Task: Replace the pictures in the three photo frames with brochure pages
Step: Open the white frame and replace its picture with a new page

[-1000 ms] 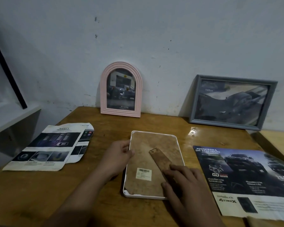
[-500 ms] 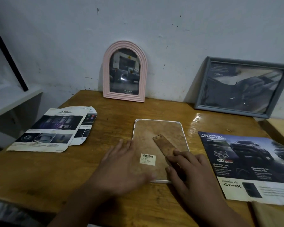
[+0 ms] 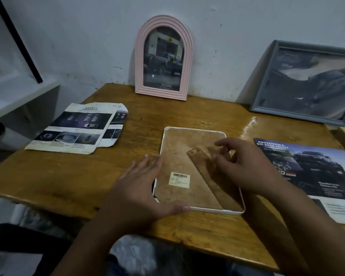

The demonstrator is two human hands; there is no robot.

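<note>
A white photo frame (image 3: pixel 193 130) lies face down in the middle of the wooden table (image 3: pixel 112 172), brown backboard and stand strip (image 3: pixel 205 172) up, with a barcode sticker (image 3: pixel 179 179). My left hand (image 3: pixel 143 188) lies flat against the frame's left edge, thumb along its near edge. My right hand (image 3: pixel 245 166) hovers over the frame's right side, fingers loosely curled by the stand strip, holding nothing I can make out. A pink arched frame (image 3: pixel 163 58) and a grey frame (image 3: pixel 307 84) lean on the wall, each with a car picture.
Cut brochure pages (image 3: pixel 76 128) with a "SAFETY" heading lie at the left of the table. A large car brochure page (image 3: pixel 315 176) lies at the right. A white shelf (image 3: pixel 12 96) with a black bar stands left of the table. The table's near edge is by my lap.
My left hand slid from over the backboard to the frame's left edge. My right hand moved up along the stand strip and its fingers lifted. The camera tilted lower and closer.
</note>
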